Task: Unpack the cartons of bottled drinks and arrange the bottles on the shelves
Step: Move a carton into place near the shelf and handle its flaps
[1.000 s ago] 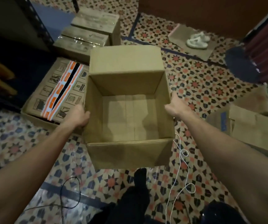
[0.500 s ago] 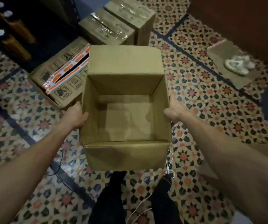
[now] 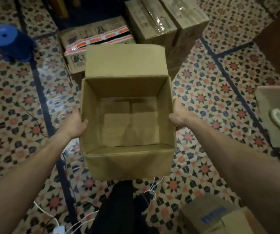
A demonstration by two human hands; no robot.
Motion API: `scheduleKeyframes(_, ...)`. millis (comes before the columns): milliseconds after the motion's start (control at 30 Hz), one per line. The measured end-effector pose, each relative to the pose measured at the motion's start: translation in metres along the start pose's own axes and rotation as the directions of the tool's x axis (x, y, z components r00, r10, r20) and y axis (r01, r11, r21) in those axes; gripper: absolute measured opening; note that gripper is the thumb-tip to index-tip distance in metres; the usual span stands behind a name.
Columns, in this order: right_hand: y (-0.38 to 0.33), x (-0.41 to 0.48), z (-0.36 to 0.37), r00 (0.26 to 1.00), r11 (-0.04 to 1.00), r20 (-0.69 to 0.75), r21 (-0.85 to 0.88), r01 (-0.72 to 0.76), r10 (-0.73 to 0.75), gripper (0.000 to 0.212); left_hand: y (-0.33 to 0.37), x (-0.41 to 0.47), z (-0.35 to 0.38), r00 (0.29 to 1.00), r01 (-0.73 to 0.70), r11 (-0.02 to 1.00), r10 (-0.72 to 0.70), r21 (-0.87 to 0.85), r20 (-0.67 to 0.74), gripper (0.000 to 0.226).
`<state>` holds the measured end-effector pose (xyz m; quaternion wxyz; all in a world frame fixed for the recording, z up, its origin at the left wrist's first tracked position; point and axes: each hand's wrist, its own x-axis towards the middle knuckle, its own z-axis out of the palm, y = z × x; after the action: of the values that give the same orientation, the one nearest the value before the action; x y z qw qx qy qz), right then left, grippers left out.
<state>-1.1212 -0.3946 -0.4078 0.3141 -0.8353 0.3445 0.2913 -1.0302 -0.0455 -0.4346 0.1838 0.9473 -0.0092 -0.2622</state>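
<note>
Empty carton (image 3: 129, 119), in transit.
Left hand (image 3: 75, 122) and right hand (image 3: 180, 115) clamp its side walls; taped cartons (image 3: 161, 22) swung from 11 to 12 o'clock. This one looks finished; those remain.

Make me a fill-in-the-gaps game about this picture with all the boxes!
The carton held between the left hand and the right hand is ____ inside.
The taped carton behind it has white and ____ tape.
The plastic thing on the floor at the far left is coloured ____.
Missing words: empty; orange; blue.
</note>
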Motion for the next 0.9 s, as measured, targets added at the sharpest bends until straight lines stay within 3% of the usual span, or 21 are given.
scheduleKeyframes(233,-0.009,0.043,0.019,0.995,0.99,0.058,-0.11,0.093,-0.087,0.061,-0.029,-0.005,0.042,0.991,0.131,0.985,-0.133,-0.108,-0.012,0.046)
scheduleKeyframes(367,-0.006,0.076,0.031,0.99,0.99,0.085,-0.077,0.118,-0.111,0.065,-0.034,0.004,0.072,0.978,0.204,0.96,-0.21,-0.193,-0.014,0.045)
scheduleKeyframes(800,0.0,0.154,0.043,0.953,0.931,0.217,-0.25,0.265,-0.213,0.079,-0.015,0.002,0.152,0.888,0.411,0.862,-0.453,-0.297,-0.085,0.032)
scheduleKeyframes(900,0.004,0.172,0.052,0.949,0.92,0.215,-0.271,0.284,-0.23,0.076,-0.016,0.008,0.166,0.876,0.421,0.842,-0.474,-0.336,-0.091,0.038)
